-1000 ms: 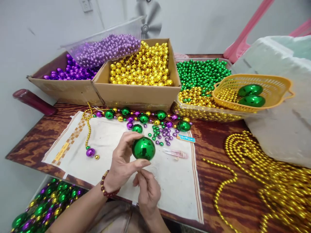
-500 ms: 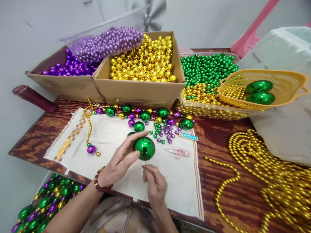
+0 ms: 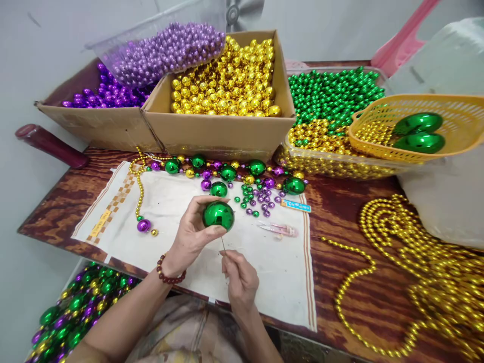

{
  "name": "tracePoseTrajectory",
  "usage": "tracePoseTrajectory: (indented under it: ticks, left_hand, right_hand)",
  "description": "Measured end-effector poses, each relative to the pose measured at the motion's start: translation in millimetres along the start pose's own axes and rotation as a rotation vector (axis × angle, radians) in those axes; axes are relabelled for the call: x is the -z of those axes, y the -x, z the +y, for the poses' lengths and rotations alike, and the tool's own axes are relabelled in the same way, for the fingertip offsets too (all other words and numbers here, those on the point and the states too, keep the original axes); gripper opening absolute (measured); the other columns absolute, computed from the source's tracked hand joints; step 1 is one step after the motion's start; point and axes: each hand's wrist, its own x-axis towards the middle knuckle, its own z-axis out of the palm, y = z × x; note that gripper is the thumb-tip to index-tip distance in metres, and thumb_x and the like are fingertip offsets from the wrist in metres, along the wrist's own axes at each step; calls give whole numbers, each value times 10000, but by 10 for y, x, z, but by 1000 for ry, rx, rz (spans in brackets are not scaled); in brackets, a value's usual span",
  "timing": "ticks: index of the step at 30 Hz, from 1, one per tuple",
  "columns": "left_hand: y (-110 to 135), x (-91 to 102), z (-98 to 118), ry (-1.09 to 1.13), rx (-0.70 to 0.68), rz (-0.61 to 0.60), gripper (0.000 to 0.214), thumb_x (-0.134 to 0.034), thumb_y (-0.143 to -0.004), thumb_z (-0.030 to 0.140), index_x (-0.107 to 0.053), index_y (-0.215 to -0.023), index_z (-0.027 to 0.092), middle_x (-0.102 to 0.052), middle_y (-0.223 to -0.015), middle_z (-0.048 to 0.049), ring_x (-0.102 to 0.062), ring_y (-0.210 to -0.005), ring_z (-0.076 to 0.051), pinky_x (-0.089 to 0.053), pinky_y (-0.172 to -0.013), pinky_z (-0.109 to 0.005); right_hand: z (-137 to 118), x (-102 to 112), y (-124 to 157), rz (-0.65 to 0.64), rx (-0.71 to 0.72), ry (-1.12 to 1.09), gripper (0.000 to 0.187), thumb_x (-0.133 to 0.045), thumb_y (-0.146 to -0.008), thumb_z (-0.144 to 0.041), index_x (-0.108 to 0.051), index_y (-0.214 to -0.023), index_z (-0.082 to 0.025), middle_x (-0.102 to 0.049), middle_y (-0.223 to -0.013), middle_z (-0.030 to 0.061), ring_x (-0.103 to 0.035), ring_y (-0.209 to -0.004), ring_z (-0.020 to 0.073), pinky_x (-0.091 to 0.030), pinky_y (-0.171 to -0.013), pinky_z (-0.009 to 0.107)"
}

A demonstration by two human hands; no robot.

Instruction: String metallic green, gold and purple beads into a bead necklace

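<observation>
My left hand (image 3: 191, 233) grips a large shiny green ball (image 3: 218, 215) above a white cloth (image 3: 170, 212), thumb under it and fingers over the top. Just below, my right hand (image 3: 238, 275) pinches a thin needle (image 3: 223, 245) whose tip points up at the underside of the ball. A partly strung chain of green, gold and purple beads (image 3: 227, 171) lies along the cloth's far edge. Loose small green and purple beads (image 3: 257, 199) sit beside it.
Cardboard boxes hold purple beads (image 3: 102, 98) and gold beads (image 3: 223, 85); a clear tub (image 3: 325, 126) holds green and gold beads. A yellow basket (image 3: 454, 131) carries two green balls. Gold bead strands (image 3: 416, 272) pile at right. A pink clip (image 3: 280, 229) lies on the cloth.
My left hand lifted the green ball slightly away from my right hand, exposing the needle between them. The camera tilted downward a little.
</observation>
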Motion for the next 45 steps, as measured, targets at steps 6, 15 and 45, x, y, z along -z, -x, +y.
tracePoseTrajectory:
  ticks: [6,15,45]
  left_hand:
    - [21,-37,0,-50,-5,43,561,-787,-784,454,-597,-1283,280,-596,-1167,-64,-595,-1032,-204,-524,-839,-286]
    - [97,37,194,-237,-38,-294,589,-601,-950,289,-423,-1508,339,-429,-1524,-80,-421,-1382,-254,-361,-1158,-374]
    - [-40,-50,26,62,39,63,463,-855,-708,353,-712,-1131,232,-672,-1044,-58,-624,-873,-155,-547,-734,-231]
  right_hand:
    - [15,-29,48,78,-44,-41,218,-501,-973,-107,-676,-1019,-229,-565,-668,-39,-514,-550,94,-386,-518,222]
    - [50,60,-76,68,-148,-213,225,-527,-962,-128,-730,-962,-224,-514,-619,-43,-477,-529,92,-372,-514,224]
    - [-95,-24,139,29,-164,-13,222,-470,-1017,-250,-672,-980,-167,-567,-582,-30,-528,-463,109,-416,-461,238]
